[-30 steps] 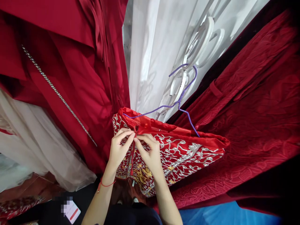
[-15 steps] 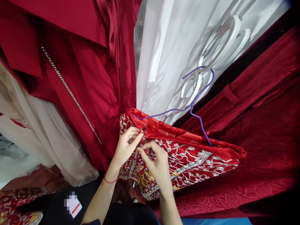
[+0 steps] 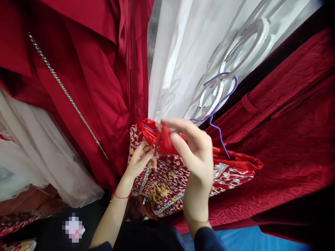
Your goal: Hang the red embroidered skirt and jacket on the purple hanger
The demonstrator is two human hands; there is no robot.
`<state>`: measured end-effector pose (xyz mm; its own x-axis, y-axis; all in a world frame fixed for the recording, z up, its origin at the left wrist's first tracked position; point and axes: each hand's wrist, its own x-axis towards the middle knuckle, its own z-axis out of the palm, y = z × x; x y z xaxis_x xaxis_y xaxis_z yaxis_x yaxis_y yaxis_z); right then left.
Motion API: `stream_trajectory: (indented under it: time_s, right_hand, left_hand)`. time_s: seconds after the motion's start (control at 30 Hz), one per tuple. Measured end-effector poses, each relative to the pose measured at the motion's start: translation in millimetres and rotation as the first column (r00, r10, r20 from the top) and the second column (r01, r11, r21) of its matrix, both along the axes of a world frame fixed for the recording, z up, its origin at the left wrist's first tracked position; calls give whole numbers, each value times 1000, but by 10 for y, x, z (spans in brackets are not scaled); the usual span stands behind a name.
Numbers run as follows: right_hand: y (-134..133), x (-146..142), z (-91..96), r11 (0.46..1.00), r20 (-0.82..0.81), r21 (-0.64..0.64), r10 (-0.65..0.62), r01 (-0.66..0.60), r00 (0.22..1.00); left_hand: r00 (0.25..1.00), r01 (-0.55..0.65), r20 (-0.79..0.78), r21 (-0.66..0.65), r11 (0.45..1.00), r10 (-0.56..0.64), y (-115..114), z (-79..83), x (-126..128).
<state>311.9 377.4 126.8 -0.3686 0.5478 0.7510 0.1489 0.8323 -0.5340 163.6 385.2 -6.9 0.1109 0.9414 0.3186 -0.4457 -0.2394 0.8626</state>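
A dark red skirt-like garment [image 3: 167,181] with silver and gold embroidery and a bright red satin lining [image 3: 235,155] hangs from a purple wire hanger [image 3: 218,129]. At the upper left of its opening, my left hand [image 3: 138,158] is closed in a pinch on the garment's edge. My right hand [image 3: 197,150] is raised in front of the lining and partly blurred, its thumb apart from the index finger. A red ribbon [image 3: 164,136], smeared by motion, runs at its fingertips down toward my left hand; the grip itself is partly hidden.
The hanger hooks on white curled metalwork [image 3: 243,55] before white drapes. Plain red cloth with a beaded strip [image 3: 68,94] hangs left, beside pale sheer fabric [image 3: 65,164]. Patterned red cloth [image 3: 282,146] hangs right, above a blue surface [image 3: 235,238].
My right hand has moved up and right, away from my left hand, and the red ribbon shows blurred at its fingers. My left hand stays at the garment's edge. The view has shifted slightly.
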Motion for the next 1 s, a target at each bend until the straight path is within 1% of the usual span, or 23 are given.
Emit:
stream_trajectory:
  time_s: [0.07,0.13,0.2,0.27,0.3,0.37,0.43,0.5,0.53,0.6,0.67,0.77,0.83,0.93,1.0]
  right_hand:
    - [155,-96,-6,982,13,66,-178,177,984]
    - [171,-160,-127,947,0,83,-311,310,951]
    - [45,-177,-318,927,-42,13,-375,376,926]
    - [-151,-153,-532,915,-81,-124,-394,383,915]
    - [-244,-133,-634,907,-71,-199,-391,371,918]
    - [-368,-99,-815,885,19,-332,-339,326,941]
    - [-387,-94,-957,853,107,-435,-268,288,957]
    - [-317,-130,-1065,819,103,-506,-253,270,962]
    - [-262,-160,-1109,807,57,-530,-274,262,960]
    - [-142,-236,-1177,790,-93,-574,-324,215,941]
    - [-37,-317,-1222,778,-265,-620,-328,100,907]
    - [64,-417,-1255,745,-436,-656,-243,-121,866]
    - [105,-448,-1267,729,-482,-657,-207,-195,851]
    - [154,-431,-1286,707,-496,-665,-178,-239,850]
    - [177,-393,-1294,682,-501,-672,-132,-288,856]
  left_hand:
    - [1000,25,-9,-15,1000,-25,-41,7,-29]
    - [1000,22,-20,-23,999,-23,-81,23,-45]
    - [1000,16,-22,-18,1000,-17,-116,44,-47]
    - [1000,-7,-26,-19,1000,7,-140,63,-44]
    - [999,-25,-29,-20,999,25,-146,73,-43]
    - [998,-51,-43,-14,999,51,-145,95,-47]
    - [996,-60,-71,2,998,60,-130,128,-57]
    - [990,-78,-120,8,997,79,-109,174,-68]
    - [985,-96,-145,7,995,96,-100,201,-71]
    - [976,-129,-179,4,992,128,-88,255,-69]
    - [971,-146,-192,-5,989,142,-86,301,-58]
    - [971,-139,-205,-49,989,126,-98,342,-42]
    - [971,-116,-217,-82,990,96,-105,358,-43]
    - [969,-73,-243,-123,990,41,-105,381,-64]
    - [963,-34,-270,-153,988,-8,-104,394,-86]
